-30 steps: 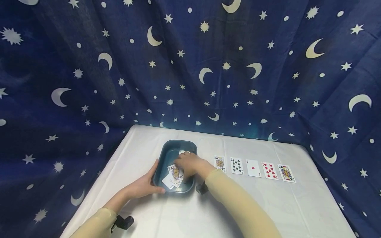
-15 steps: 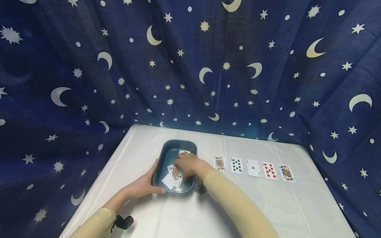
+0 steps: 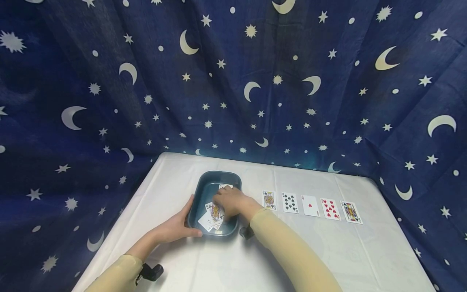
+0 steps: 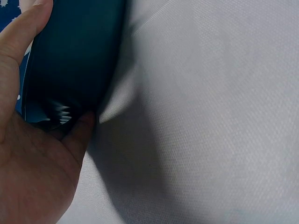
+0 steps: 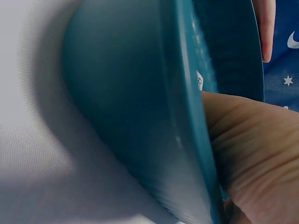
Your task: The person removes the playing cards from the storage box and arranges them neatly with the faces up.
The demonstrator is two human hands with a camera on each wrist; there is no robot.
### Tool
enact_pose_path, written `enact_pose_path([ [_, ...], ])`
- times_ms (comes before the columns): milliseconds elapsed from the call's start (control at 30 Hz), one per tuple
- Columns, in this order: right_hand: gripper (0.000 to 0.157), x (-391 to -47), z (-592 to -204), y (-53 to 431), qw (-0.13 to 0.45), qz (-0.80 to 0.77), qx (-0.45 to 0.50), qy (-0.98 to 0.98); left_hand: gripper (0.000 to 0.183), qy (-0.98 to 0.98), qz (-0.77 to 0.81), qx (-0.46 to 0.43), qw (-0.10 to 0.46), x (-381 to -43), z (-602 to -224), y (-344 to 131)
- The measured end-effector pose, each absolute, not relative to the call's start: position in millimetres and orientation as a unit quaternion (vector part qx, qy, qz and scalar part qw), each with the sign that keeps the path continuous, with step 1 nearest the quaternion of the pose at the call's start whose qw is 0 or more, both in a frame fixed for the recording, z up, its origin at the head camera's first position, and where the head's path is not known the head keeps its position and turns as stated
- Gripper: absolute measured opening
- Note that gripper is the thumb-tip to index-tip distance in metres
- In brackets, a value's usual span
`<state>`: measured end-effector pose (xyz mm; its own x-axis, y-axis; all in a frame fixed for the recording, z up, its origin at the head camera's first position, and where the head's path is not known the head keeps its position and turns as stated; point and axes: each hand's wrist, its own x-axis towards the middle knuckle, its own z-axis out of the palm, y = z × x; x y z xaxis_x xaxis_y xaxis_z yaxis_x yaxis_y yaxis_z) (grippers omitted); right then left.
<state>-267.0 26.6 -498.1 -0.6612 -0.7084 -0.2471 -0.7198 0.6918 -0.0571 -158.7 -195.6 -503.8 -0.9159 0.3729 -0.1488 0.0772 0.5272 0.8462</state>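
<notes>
A dark teal plastic tray point(image 3: 205, 194) stands on the white cloth, its far end turned slightly right. My left hand point(image 3: 174, 228) grips its near left corner, fingers along the left wall and thumb at the near edge. In the left wrist view the thumb and fingers span the tray wall point(image 4: 77, 46). My right hand point(image 3: 230, 201) reaches over the right rim into the tray, fingers bent down, fingertips hidden. I cannot tell whether it holds a card. Overlapping playing cards, including a face card point(image 3: 214, 211), lie near the left of that hand; another card point(image 3: 225, 186) shows beyond it.
Right of the tray, a row of face-up cards runs across the cloth: a face card point(image 3: 268, 200), a black spade card point(image 3: 290, 202), an ace of hearts point(image 3: 311, 206), a red heart card point(image 3: 330, 209) and another face card point(image 3: 352, 212). A dark star-patterned curtain point(image 3: 233, 81) rises behind.
Almost nothing differs. Both hands keep their places at the tray, with only a very slight shift of the right forearm and the view.
</notes>
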Motion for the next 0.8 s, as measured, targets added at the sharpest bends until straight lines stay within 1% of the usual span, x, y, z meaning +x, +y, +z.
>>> enact_pose_path([
  [200, 0.073, -266.7, -498.0, 27.0, 0.123, 0.023, -0.392, 0.911, 0.123, 0.872, 0.444, 0.133, 0.156, -171.0, -531.9, -202.6],
  [333, 0.071, -266.9, -498.8, 27.4, 0.113, 0.027, -0.393, 0.912, 0.124, 0.874, 0.439, 0.135, 0.158, -171.1, -531.5, -202.5],
  [500, 0.077, -266.1, -500.4, 27.4, 0.102, 0.019, -0.398, 0.912, 0.123, 0.873, 0.442, 0.135, 0.158, -170.9, -530.4, -202.8],
  [600, 0.078, -265.6, -501.4, 27.9, 0.099, 0.015, -0.400, 0.911, 0.122, 0.871, 0.446, 0.134, 0.156, -169.7, -528.6, -202.4],
  [800, 0.079, -264.6, -501.9, 29.9, 0.095, 0.028, -0.405, 0.909, 0.120, 0.867, 0.456, 0.129, 0.152, -161.5, -511.9, -196.6],
])
